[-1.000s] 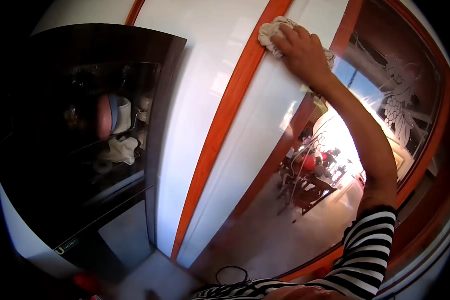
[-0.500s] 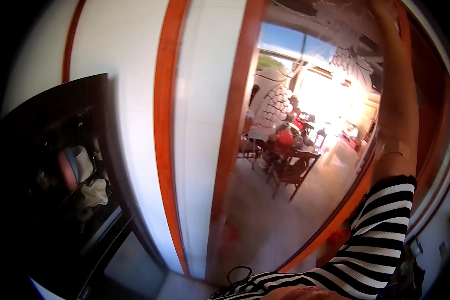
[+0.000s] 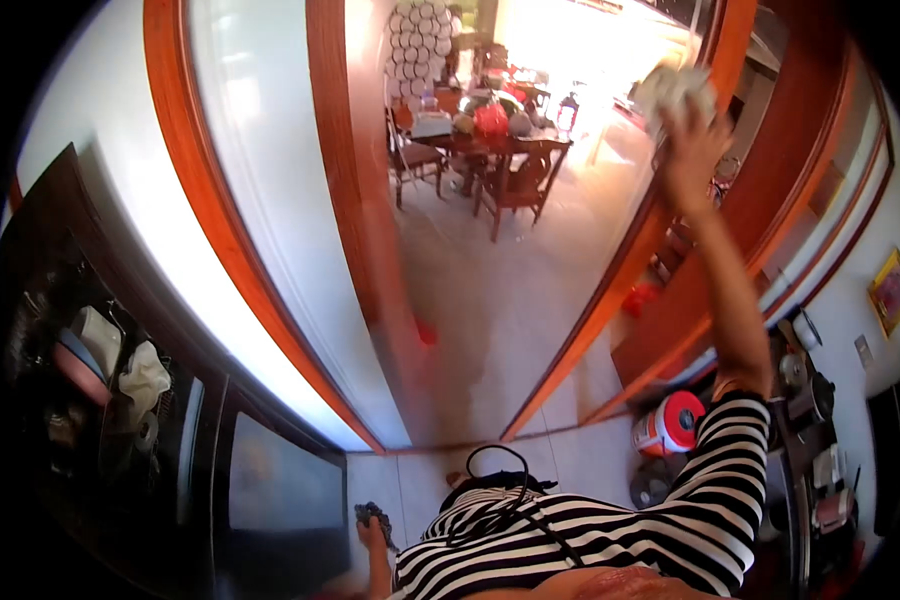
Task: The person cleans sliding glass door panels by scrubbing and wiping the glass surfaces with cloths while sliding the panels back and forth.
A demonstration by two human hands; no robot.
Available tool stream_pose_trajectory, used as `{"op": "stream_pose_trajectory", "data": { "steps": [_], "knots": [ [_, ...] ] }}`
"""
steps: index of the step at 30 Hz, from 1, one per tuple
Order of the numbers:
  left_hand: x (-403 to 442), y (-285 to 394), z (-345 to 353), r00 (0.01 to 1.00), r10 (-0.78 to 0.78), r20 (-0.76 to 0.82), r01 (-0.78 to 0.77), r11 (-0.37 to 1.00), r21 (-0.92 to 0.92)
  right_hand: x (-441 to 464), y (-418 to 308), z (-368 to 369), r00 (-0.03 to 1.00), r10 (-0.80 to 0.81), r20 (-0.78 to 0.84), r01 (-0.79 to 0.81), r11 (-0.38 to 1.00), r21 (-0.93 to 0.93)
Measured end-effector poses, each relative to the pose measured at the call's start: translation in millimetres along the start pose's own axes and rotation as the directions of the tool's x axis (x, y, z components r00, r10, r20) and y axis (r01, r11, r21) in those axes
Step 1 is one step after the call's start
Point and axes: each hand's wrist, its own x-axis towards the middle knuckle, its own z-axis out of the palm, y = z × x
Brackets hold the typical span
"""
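My right arm, in a black-and-white striped sleeve, stretches up and forward. My right hand (image 3: 692,145) presses a pale crumpled cloth (image 3: 673,92) at the right edge of the glass door panel (image 3: 490,330), by its orange-brown wooden frame (image 3: 610,300). Motion blurs the cloth and fingers a little. Low on the left, beside my striped shirt, hangs my left hand (image 3: 373,528). It is closed around a dark grey bunched thing (image 3: 374,513), too small to identify.
A dark cabinet (image 3: 110,250) with dishes stands on the left. Through the glass show a dining table (image 3: 460,142) and chairs (image 3: 520,185). On the right are a red-lidded bucket (image 3: 670,425), a counter with pots (image 3: 810,400) and a framed picture (image 3: 890,290).
My right hand has come down from the top of the view along the right side of the glass. My head has tilted down, and my left hand now shows.
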Motion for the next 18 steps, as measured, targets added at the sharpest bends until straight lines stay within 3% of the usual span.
{"op": "stream_pose_trajectory", "data": {
  "steps": [3, 5, 8, 9, 11, 13, 15, 16, 18],
  "knots": [
    [-18, -10, -11, 0.982, -0.003, -0.188, 0.058, 0.955, 0.29, -156, -40, 19, 0.989, -0.127, 0.073, 0.107, 0.966, 0.235],
    [-29, 4, -28, 0.995, -0.017, -0.1, 0.047, 0.953, 0.299, -221, -67, 4, 0.905, -0.344, 0.25, 0.284, 0.926, 0.246],
    [-43, 26, -44, 0.995, -0.095, 0.019, 0.088, 0.967, 0.237, -265, -76, -11, 0.825, -0.47, 0.314, 0.354, 0.862, 0.362],
    [-35, 4, -46, 0.985, -0.16, 0.063, 0.148, 0.974, 0.169, -261, -76, -14, 0.827, -0.456, 0.329, 0.363, 0.88, 0.307],
    [-50, 8, -56, 0.997, -0.078, 0.025, 0.074, 0.988, 0.137, -250, -64, -17, 0.842, -0.392, 0.37, 0.309, 0.914, 0.265],
    [-66, 21, -51, 0.999, -0.025, -0.04, 0.03, 0.992, 0.127, -212, -40, -13, 0.97, -0.166, 0.176, 0.122, 0.963, 0.24],
    [-78, 9, -51, 0.994, -0.073, -0.087, 0.087, 0.981, 0.173, -165, -9, 7, 0.991, 0.052, 0.122, -0.062, 0.995, 0.078],
    [-82, 3, -53, 0.989, -0.094, -0.11, 0.115, 0.973, 0.199, -129, 3, 10, 0.996, 0.088, -0.03, -0.08, 0.974, 0.213],
    [-92, 0, -54, 0.981, -0.164, -0.1, 0.166, 0.986, 0.014, -63, 34, 20, 0.974, 0.037, -0.222, 0.01, 0.979, 0.204]
  ]
}}
